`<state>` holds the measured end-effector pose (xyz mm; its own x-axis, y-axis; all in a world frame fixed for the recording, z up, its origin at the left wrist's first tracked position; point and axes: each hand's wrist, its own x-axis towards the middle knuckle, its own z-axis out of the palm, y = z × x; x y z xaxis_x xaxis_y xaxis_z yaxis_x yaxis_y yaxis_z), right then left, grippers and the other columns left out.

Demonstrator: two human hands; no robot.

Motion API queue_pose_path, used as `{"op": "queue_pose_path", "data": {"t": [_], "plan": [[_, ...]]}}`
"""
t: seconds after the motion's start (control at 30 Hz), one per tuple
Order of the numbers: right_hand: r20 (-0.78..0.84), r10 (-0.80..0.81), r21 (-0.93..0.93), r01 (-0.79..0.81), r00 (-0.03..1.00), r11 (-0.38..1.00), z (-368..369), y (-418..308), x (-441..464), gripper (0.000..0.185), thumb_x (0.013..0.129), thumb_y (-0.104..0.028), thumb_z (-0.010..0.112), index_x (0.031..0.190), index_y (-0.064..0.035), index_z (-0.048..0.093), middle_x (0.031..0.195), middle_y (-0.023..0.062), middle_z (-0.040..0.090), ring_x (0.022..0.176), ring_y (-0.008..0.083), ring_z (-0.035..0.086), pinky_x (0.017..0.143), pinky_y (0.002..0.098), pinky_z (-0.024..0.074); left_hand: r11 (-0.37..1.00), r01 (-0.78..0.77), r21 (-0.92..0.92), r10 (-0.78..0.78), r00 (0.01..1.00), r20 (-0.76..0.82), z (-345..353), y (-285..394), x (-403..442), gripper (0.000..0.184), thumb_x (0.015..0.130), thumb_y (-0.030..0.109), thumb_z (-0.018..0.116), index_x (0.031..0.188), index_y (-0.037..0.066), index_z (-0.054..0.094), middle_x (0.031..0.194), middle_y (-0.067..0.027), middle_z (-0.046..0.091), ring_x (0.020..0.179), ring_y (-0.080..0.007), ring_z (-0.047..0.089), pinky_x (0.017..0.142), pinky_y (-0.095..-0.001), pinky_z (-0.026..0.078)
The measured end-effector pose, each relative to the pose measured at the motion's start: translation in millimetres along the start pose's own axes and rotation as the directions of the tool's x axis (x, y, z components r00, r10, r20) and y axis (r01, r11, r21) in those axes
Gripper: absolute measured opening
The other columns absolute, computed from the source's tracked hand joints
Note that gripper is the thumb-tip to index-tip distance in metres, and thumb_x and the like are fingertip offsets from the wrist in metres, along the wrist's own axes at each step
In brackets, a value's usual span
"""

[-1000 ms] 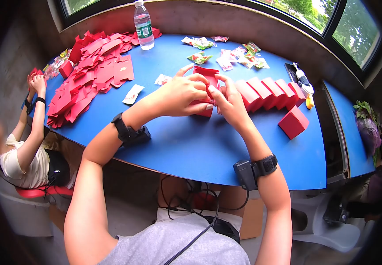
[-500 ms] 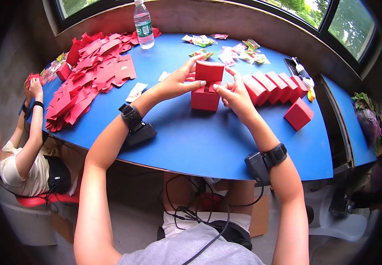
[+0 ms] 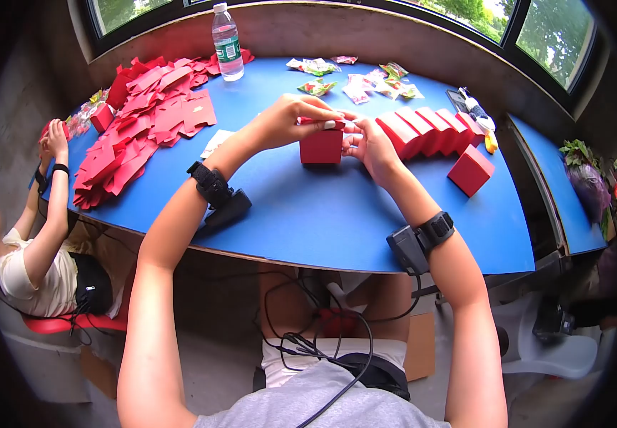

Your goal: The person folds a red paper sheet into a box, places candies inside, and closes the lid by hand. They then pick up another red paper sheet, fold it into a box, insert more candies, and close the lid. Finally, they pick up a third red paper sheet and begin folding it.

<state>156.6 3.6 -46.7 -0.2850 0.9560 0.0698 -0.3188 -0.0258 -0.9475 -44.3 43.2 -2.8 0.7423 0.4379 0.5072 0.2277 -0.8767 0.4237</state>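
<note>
A small red paper box stands on the blue table in front of me, its lid folded down nearly flat. My left hand is closed at its top edge, the thumb and fingers pinching the lid from the left. At the box's right upper corner, my right hand has its fingers curled against the side and lid edge. The fingers partly cover the top of the box. Close to my right hand is a leaning row of several red boxes, with a single red box apart in front of it.
Flat red box blanks lie heaped at the left. A water bottle stands behind them. Wrapped candies are scattered along the back. At the far left, another person's hands hold something red.
The box's raised lid has come down onto its top. Both hands have moved with it, and the left hand now bends over the lid edge.
</note>
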Motion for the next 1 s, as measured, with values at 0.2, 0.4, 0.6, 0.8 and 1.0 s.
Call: {"op": "queue_pose_path", "data": {"t": [0.2, 0.4, 0.6, 0.8, 1.0], "plan": [[0.029, -0.114, -0.466, 0.114, 0.993, 0.877, 4.4, -0.9, -6.7, 0.069, 0.074, -0.025, 0.071, 0.13, -0.0003, 0.039, 0.106, 0.0113, 0.057, 0.085, 0.0127, 0.058, 0.068, 0.0266, 0.0498, 0.999, 0.042, 0.028, -0.044, 0.996, 0.076, -0.2, 5.4, -2.0, 0.026, 0.084, 0.013, 0.064, 0.11, 0.011, 0.067, 0.113, -0.0146, 0.063, 0.099, -0.0266, 0.063, 0.087, -0.0341, 0.049], [0.076, -0.252, -0.631, 0.242, 0.965, 0.737, 0.9, 7.1, 0.4, 0.066, 0.069, -0.024, 0.077, 0.12, 0.0015, 0.045, 0.107, 0.0161, 0.058, 0.092, 0.0209, 0.062, 0.071, 0.0316, 0.0529, 0.979, 0.009, 0.201, -0.057, 0.971, 0.233, 4.1, 23.5, -7.6, 0.037, 0.09, 0.027, 0.056, 0.124, 0.01, 0.057, 0.132, -0.0159, 0.05, 0.119, -0.0312, 0.048, 0.101, -0.0384, 0.037], [0.096, -0.476, -0.952, 0.221, 0.874, 0.214, 14.5, -10.3, -14.4, 0.06, 0.07, -0.028, 0.073, 0.118, -0.0012, 0.049, 0.105, 0.0228, 0.059, 0.097, 0.0343, 0.061, 0.081, 0.0421, 0.0499, 0.996, 0.061, -0.072, -0.064, 0.997, -0.052, -24.7, 0.0, -12.9, 0.053, 0.093, 0.036, 0.052, 0.137, 0.008, 0.041, 0.139, -0.0148, 0.041, 0.128, -0.0291, 0.041, 0.106, -0.0403, 0.032], [0.022, -0.52, -0.987, -0.063, 0.854, -0.145, 18.7, -24.7, -19.3, 0.048, 0.071, -0.031, 0.07, 0.107, -0.0016, 0.057, 0.094, 0.0188, 0.054, 0.081, 0.032, 0.064, 0.066, 0.0394, 0.0537, 0.643, 0.565, 0.517, -0.502, 0.821, -0.273, -80.9, -66.6, -70.0, 0.047, 0.086, 0.032, 0.063, 0.123, 0.004, 0.054, 0.124, -0.0172, 0.053, 0.114, -0.0288, 0.053, 0.095, -0.0363, 0.043], [-0.01, -0.523, -0.975, -0.125, 0.852, -0.184, 22.0, -25.9, -21.3, 0.051, 0.069, -0.029, 0.07, 0.109, -0.0018, 0.056, 0.101, 0.0207, 0.051, 0.077, 0.0318, 0.064, 0.063, 0.0392, 0.054, 0.456, 0.731, 0.508, -0.81, 0.577, -0.103, -95.2, -89.4, -99.2, 0.079, 0.067, 0.051, 0.075, 0.126, 0.005, 0.05, 0.125, -0.0199, 0.05, 0.116, -0.0317, 0.05, 0.097, -0.0383, 0.041]]}}
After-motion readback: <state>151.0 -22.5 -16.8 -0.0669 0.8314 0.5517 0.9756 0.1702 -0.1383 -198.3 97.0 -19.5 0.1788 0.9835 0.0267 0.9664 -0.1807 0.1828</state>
